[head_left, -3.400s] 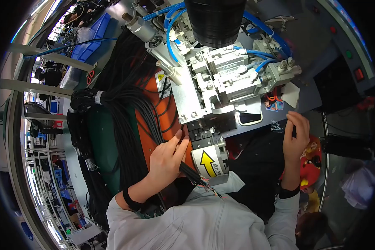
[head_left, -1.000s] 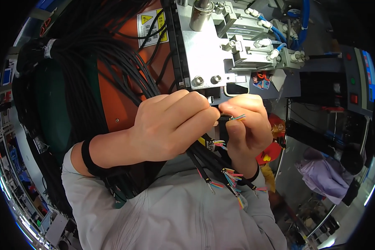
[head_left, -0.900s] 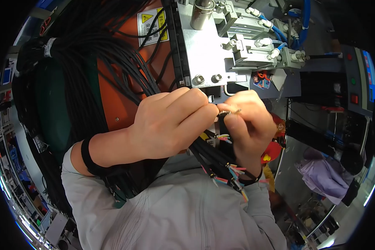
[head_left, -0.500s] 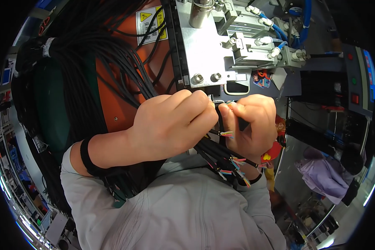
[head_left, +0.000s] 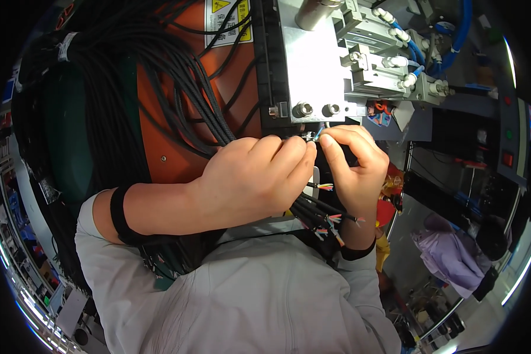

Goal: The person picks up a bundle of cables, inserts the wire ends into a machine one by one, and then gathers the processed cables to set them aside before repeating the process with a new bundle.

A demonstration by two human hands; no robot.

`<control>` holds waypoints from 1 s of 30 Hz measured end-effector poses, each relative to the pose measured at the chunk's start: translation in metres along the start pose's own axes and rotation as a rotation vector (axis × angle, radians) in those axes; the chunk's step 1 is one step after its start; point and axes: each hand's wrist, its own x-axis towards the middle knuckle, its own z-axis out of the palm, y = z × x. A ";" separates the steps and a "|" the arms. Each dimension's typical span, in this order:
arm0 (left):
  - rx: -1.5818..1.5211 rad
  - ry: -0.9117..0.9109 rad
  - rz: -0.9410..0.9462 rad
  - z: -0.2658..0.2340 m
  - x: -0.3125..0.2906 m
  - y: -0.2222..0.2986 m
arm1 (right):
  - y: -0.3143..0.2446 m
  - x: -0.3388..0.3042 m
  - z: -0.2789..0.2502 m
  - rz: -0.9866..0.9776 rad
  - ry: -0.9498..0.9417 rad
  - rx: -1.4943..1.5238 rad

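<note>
My left hand [head_left: 256, 174] is closed, its curled fingers gripping a black cable that the hand largely hides. Thin coloured wires [head_left: 319, 134] come out by its fingertips, just below a metal plate [head_left: 315, 65]. Thumb and forefinger of my right hand [head_left: 360, 165] pinch these wires, one of them light blue. Beneath both hands hangs a bunch of black cables [head_left: 310, 211], with stripped ends showing red, yellow, white and blue wires. A small shiny metal part [head_left: 307, 136] sits between the two hands, partly covered.
Many black cables [head_left: 177, 65] drape over an orange panel [head_left: 171, 138] on the left. Pneumatic cylinders [head_left: 377, 74] with blue hoses [head_left: 461, 35] stand beyond the plate. At right are a control box [head_left: 510, 133] with buttons and a lilac cloth [head_left: 454, 256].
The whole view has shifted, with the machine now further right and higher. My right hand has turned more upright, its fingertips nearer the plate. The left still grips beside it.
</note>
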 end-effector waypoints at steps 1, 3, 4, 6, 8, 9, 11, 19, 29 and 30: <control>0.025 -0.030 -0.005 0.000 0.000 0.000 | -0.002 0.002 0.004 -0.038 0.011 -0.068; 0.046 -0.063 -0.023 -0.001 0.000 0.002 | -0.004 0.005 0.010 -0.116 0.033 -0.203; 0.067 -0.095 -0.035 -0.001 0.000 0.003 | -0.004 0.005 0.010 -0.117 0.029 -0.200; 0.090 -0.128 -0.050 -0.001 -0.001 0.004 | -0.004 0.001 0.010 -0.124 0.007 -0.209; 0.083 -0.137 -0.064 -0.001 -0.001 0.006 | -0.002 -0.001 0.012 -0.128 -0.003 -0.211; 0.079 -0.142 -0.069 -0.001 -0.001 0.007 | 0.000 0.000 0.014 -0.137 0.032 -0.178; 0.071 -0.131 -0.065 0.000 0.000 0.007 | 0.005 -0.001 0.018 -0.154 0.105 -0.111; 0.044 -0.025 -0.016 0.005 0.004 0.001 | 0.020 -0.010 0.018 0.551 0.023 0.607; -0.014 0.076 -0.067 0.008 0.003 -0.005 | 0.007 0.002 0.018 -0.214 0.141 -0.106; -0.006 0.081 -0.059 0.005 0.004 -0.005 | 0.008 -0.001 0.019 -0.152 0.161 -0.074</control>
